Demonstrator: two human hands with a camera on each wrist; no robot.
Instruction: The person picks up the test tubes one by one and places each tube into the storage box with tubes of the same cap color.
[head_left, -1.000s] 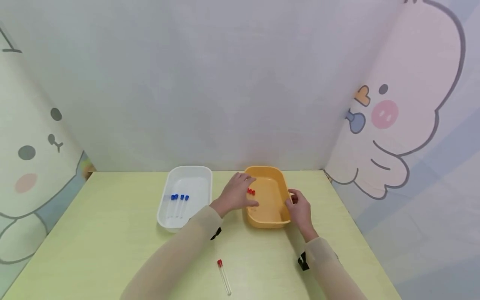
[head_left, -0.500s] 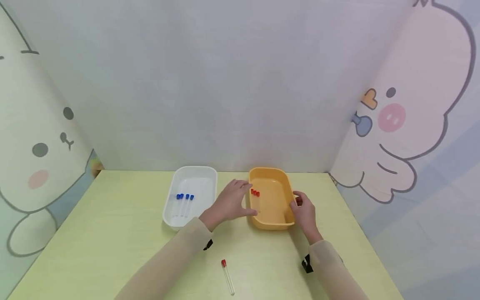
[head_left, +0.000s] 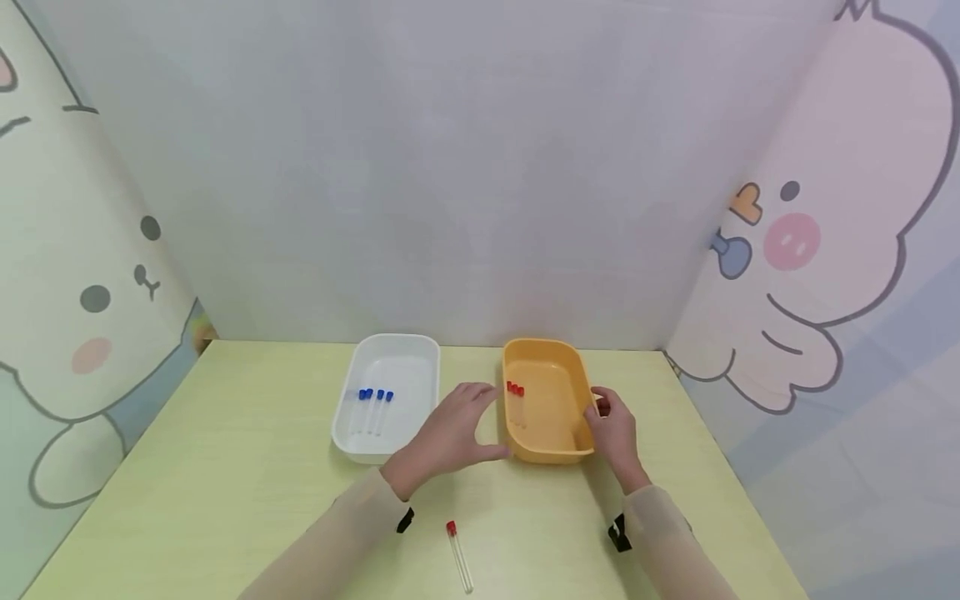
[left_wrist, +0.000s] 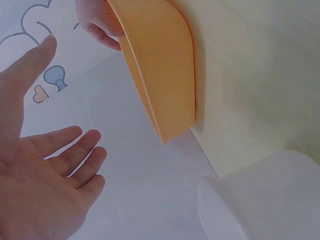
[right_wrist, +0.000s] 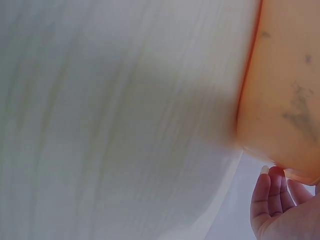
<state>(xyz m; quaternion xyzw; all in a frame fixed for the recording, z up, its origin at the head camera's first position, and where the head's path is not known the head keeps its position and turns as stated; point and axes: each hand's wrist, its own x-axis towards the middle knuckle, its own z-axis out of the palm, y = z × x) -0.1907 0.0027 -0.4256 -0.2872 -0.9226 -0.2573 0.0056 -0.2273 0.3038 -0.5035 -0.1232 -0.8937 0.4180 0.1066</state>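
My right hand (head_left: 613, 429) grips the right rim of the orange tray (head_left: 558, 400), thumb on the inner side and fingers outside. Inside that tray, along its left wall, lie 3 clear test tubes with red caps (head_left: 515, 388). My left hand (head_left: 447, 433) is in the air between the two trays, holding nothing; its thumb and fingers are spread apart, as the left wrist view shows. The right wrist view has the right hand's fingers (right_wrist: 272, 195) at the edge of the orange tray's outer wall (right_wrist: 285, 75).
Left of the left hand stands a white tray (head_left: 408, 371) with several blue-capped test tubes (head_left: 379, 395). One red-capped test tube (head_left: 459, 557) lies on the table (head_left: 247, 450) near the front. A pale curtain (head_left: 450, 208) rises behind the table.
The left hand has drawn back from over the orange tray, to the left and toward me, uncovering the red-capped test tubes. The right hand stays on the rim; the head view has shifted slightly.
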